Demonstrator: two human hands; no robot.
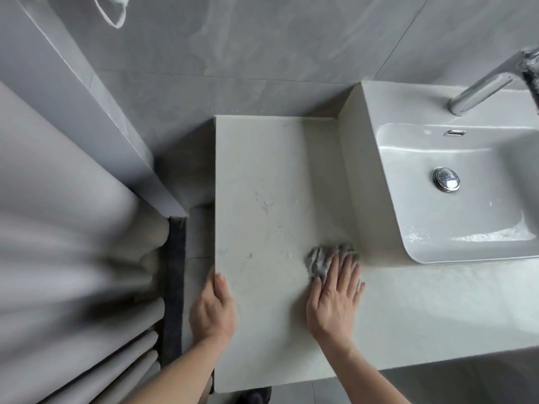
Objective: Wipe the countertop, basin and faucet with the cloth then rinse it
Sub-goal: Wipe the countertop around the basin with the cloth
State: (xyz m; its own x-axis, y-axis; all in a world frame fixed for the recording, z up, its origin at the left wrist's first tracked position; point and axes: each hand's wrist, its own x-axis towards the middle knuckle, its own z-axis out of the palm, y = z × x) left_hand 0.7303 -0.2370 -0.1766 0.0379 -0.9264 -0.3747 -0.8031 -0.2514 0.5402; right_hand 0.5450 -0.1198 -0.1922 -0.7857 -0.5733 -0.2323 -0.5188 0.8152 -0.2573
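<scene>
Grey marbled wall tiles (262,39); pale curtain (58,228) left; grey floor (198,234).

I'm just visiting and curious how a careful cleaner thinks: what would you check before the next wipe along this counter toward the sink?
1. Cloth under control: the right hand presses the grey cloth flat with straight fingers. Ok.
2. Body steadied: the left hand holds the countertop's left edge. Ok.
3. Path to the basin: nothing stands on the counter between cloth and basin. Ok.
4. Counter wiped clean: faint smears show left of the cloth. Not ok.
5. Basin and faucet wiped: droplets lie in the basin. Not ok.
6. Water ready for rinsing: the faucet's handle is out of view. Cannot tell.
</scene>
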